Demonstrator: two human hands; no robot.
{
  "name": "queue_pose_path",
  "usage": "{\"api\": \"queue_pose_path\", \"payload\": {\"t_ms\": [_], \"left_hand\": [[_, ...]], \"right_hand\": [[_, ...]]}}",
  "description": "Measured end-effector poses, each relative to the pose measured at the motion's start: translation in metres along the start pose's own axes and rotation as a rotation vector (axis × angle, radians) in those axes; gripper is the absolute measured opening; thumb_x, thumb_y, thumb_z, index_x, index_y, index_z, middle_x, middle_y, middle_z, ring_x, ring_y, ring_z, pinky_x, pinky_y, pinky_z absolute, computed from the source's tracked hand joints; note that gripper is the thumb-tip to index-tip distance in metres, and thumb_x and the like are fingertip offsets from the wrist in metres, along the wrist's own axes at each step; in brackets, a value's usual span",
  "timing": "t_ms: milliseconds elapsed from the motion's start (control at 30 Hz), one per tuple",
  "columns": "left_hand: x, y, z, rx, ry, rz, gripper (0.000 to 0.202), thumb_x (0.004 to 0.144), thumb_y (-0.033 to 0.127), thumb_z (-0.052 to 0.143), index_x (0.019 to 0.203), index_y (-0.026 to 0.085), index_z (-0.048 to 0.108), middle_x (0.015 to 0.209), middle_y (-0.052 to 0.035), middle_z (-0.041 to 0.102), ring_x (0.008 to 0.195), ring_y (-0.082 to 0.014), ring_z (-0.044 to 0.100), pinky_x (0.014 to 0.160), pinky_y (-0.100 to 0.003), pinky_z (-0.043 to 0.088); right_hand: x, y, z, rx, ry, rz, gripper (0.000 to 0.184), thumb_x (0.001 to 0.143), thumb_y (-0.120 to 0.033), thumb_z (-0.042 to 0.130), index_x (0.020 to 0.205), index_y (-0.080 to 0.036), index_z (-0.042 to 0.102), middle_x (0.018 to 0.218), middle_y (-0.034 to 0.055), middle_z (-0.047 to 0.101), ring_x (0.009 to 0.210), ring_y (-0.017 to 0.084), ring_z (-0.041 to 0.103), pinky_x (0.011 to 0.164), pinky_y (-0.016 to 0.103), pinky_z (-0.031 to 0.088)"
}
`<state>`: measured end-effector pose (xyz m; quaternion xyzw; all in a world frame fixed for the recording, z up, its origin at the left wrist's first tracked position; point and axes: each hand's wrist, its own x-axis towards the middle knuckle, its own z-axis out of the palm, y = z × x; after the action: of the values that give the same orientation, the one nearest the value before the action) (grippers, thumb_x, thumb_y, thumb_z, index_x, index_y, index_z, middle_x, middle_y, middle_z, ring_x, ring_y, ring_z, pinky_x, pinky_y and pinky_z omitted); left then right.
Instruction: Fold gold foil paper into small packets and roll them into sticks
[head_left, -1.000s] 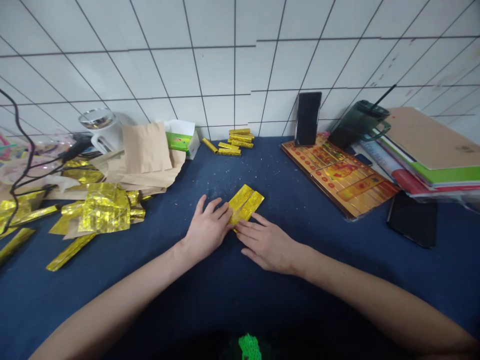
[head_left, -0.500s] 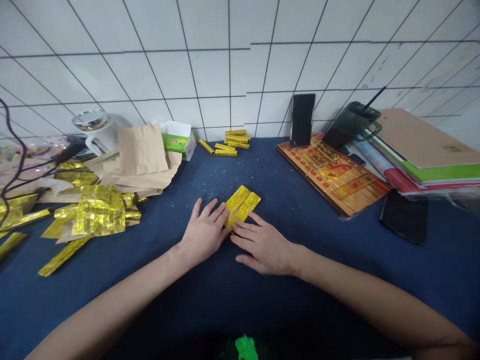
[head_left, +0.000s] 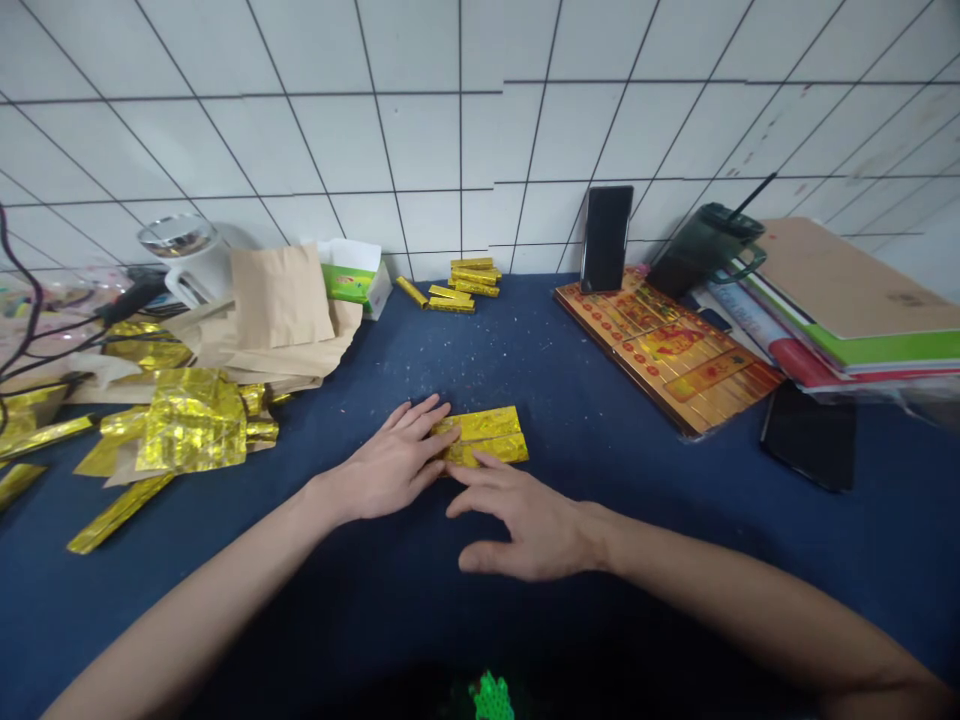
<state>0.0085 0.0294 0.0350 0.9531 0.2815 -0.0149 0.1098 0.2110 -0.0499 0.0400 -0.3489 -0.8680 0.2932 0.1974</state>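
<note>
A folded gold foil packet (head_left: pixel 484 436) lies flat on the dark blue tablecloth (head_left: pixel 480 600), long side running across in front of me. My left hand (head_left: pixel 390 462) lies palm down with its fingertips against the packet's left end. My right hand (head_left: pixel 525 525) is spread on the near side, with its fingers resting on the packet's front edge and its thumb out toward me. Neither hand closes around the foil. Both hands hide only a little of the packet.
Loose gold foil sheets (head_left: pixel 193 425) and brown paper bags (head_left: pixel 281 310) lie to the left, and a small stack of gold bars (head_left: pixel 454 285) sits at the back. To the right are a printed gold board (head_left: pixel 660 350), a standing phone (head_left: pixel 606 240), a dark tumbler (head_left: pixel 705 250), notebooks (head_left: pixel 847 300) and a black tablet (head_left: pixel 808 435).
The gold packet has turned from a diagonal to lying nearly level across. My left hand has slid left, and my right hand has spread its fingers and moved toward me.
</note>
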Motion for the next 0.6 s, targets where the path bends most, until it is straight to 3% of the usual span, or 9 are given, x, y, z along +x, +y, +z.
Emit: {"api": "queue_pose_path", "payload": {"t_ms": [100,200,300,400,500,600], "left_hand": [[-0.001,-0.001,0.007,0.067,0.025,-0.009,0.04,0.089,0.025,0.039,0.129,0.021,0.041,0.14,-0.0121,0.031,0.133,-0.028,0.017,0.103,-0.049,0.024],[-0.001,0.0,0.013,0.159,0.066,-0.017,0.042,0.088,0.024,0.042,0.129,0.021,0.04,0.139,-0.0143,0.033,0.132,-0.0303,0.019,0.102,-0.051,0.024],[-0.001,0.004,0.013,0.243,0.112,-0.013,0.041,0.086,0.022,0.043,0.127,0.021,0.042,0.138,-0.0144,0.032,0.132,-0.0317,0.018,0.101,-0.052,0.023],[0.0,0.009,0.009,0.297,0.16,-0.024,0.041,0.083,0.017,0.045,0.124,0.021,0.045,0.137,-0.0139,0.033,0.131,-0.0325,0.018,0.101,-0.054,0.021],[0.002,0.014,0.002,0.315,0.171,-0.038,0.043,0.079,0.014,0.048,0.121,0.022,0.05,0.125,-0.0144,0.042,0.122,-0.0324,0.032,0.098,-0.051,0.026],[0.003,0.018,-0.004,0.323,0.125,-0.055,0.044,0.077,0.012,0.047,0.119,0.023,0.052,0.102,-0.0127,0.051,0.099,-0.0284,0.047,0.084,-0.045,0.039]], "right_hand": [[0.002,0.014,-0.008,-0.14,0.13,0.002,0.026,0.091,-0.029,0.039,0.094,-0.017,0.063,0.111,0.0066,0.063,0.11,0.016,0.052,0.105,0.039,0.023],[0.002,0.034,-0.012,-0.448,0.13,0.032,0.03,0.09,-0.02,0.036,0.108,-0.016,0.059,0.124,0.0093,0.055,0.119,0.022,0.044,0.105,0.05,0.019],[0.001,0.047,-0.011,-0.637,0.044,0.109,0.034,0.09,-0.022,0.035,0.119,-0.014,0.052,0.13,0.0111,0.048,0.123,0.027,0.039,0.102,0.055,0.022],[0.0,0.044,-0.008,-0.724,0.027,0.133,0.036,0.089,-0.025,0.036,0.119,-0.013,0.052,0.13,0.0128,0.048,0.122,0.028,0.039,0.101,0.054,0.022],[0.002,0.031,-0.005,-0.734,0.073,0.152,0.034,0.086,-0.029,0.044,0.11,-0.009,0.058,0.125,0.0175,0.051,0.116,0.03,0.042,0.1,0.05,0.025],[0.002,0.018,0.0,-0.671,0.081,0.134,0.032,0.084,-0.035,0.049,0.096,-0.01,0.063,0.108,0.0161,0.059,0.102,0.027,0.049,0.092,0.045,0.034]]}}
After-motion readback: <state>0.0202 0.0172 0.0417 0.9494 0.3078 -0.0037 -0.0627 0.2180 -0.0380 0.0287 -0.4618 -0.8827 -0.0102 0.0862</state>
